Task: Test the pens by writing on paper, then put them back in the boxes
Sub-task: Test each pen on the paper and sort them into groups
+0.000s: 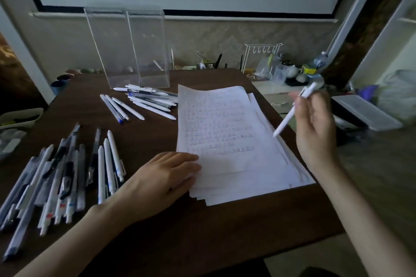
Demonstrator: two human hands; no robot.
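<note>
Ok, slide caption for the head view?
Pen test: right hand holds a white pen near the paper stack, left hand resting on it.

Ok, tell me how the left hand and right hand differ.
The left hand lies flat, fingers straight, on the paper stack; the right hand is raised beside it. The left hand holds nothing; the right hand grips a white pen, tip angled down. Both are bare.

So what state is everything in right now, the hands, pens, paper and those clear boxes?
Right hand: grips a white pen, raised, not writing.
Left hand: flat on the paper stack, at its left edge.
Paper stack: on the table, top sheet partly written.
Clear boxes: upright, far side.
Near pens: loose heap.
Far pens: loose heap by the boxes.
</note>
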